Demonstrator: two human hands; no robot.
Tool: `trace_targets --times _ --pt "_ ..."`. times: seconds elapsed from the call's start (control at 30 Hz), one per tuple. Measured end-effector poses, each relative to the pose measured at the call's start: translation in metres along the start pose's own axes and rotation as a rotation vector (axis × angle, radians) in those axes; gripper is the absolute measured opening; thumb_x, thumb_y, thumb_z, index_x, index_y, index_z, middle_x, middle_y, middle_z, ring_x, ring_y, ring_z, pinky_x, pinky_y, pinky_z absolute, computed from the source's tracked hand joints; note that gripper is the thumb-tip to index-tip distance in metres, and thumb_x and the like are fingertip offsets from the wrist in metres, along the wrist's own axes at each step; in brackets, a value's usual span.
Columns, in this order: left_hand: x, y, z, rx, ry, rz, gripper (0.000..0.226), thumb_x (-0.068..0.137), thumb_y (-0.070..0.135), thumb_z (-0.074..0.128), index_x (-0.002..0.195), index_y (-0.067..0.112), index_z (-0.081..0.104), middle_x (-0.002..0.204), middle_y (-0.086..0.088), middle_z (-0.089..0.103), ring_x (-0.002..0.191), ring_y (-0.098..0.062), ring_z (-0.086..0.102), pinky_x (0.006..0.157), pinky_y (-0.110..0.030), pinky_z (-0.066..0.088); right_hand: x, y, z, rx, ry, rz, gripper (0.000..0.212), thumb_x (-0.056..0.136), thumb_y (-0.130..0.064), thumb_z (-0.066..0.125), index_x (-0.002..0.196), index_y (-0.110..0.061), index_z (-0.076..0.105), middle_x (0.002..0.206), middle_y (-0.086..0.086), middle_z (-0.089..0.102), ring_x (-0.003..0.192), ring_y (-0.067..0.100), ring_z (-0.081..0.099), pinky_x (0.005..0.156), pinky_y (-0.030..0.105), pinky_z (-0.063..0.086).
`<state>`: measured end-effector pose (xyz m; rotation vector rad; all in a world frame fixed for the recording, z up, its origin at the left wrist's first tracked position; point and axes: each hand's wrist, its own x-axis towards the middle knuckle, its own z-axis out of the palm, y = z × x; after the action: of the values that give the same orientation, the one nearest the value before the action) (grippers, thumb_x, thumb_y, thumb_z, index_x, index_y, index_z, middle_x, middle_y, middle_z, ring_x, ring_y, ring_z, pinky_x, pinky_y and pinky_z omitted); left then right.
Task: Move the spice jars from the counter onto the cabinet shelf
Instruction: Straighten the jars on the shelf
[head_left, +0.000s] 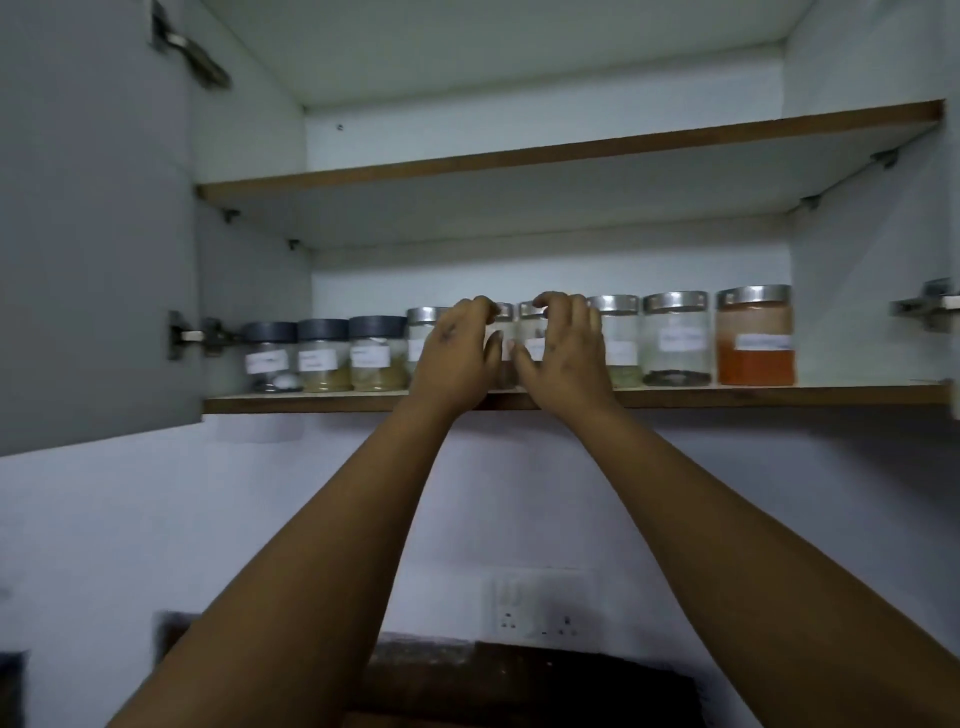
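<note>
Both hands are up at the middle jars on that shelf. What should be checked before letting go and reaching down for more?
1. Middle jars standing on the lower shelf: cannot tell, the hands hide their bases.
2. Left hand grip: fingers curled over a steel-lid jar; ok.
3. Right hand grip: curled round the neighbouring jar; ok.
4. Row upright: grey-lid jars and orange-powder jar stand straight; ok.
5. Jars back from the shelf edge: cannot tell from this low angle.
6. Cabinet door swung clear: ok.

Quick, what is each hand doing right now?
Left hand: fingers curled round a steel-lidded jar on the lower shelf.
Right hand: fingers curled round the neighbouring steel-lidded jar.
</note>
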<state>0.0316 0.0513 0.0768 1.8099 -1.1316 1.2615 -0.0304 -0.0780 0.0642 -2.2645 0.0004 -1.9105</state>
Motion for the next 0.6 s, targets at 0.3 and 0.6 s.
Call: trace_targets --times 0.3,0.6 --pt "-0.002 -0.150 -0.124 0.339 -0.109 -0.086 0.017 0.094 0.012 0.054 0.107 0.003 0.060 0.106 -0.014 0.061 0.101 -0.031 0.054 0.085 -0.039 0.044 0.042 -0.107 0.100 0.077 -0.295 -0.149 0.038 0.094 -0.032 0.056 0.126 -0.013 0.053 0.125 0.003 0.051 0.120 0.021 0.043 0.098 0.033 0.039" --pt "0.070 -0.246 -0.176 0.709 -0.487 -0.146 0.025 0.094 0.016 0.059 0.117 0.008 0.058 0.122 -0.015 0.057 0.108 -0.030 0.057 0.094 -0.037 0.049 0.107 -0.187 0.178 -0.123 -0.628 -0.158 0.053 0.089 0.001 0.051 0.139 -0.016 0.049 0.140 0.007 0.048 0.127 0.025 0.046 0.100 0.034 0.043"
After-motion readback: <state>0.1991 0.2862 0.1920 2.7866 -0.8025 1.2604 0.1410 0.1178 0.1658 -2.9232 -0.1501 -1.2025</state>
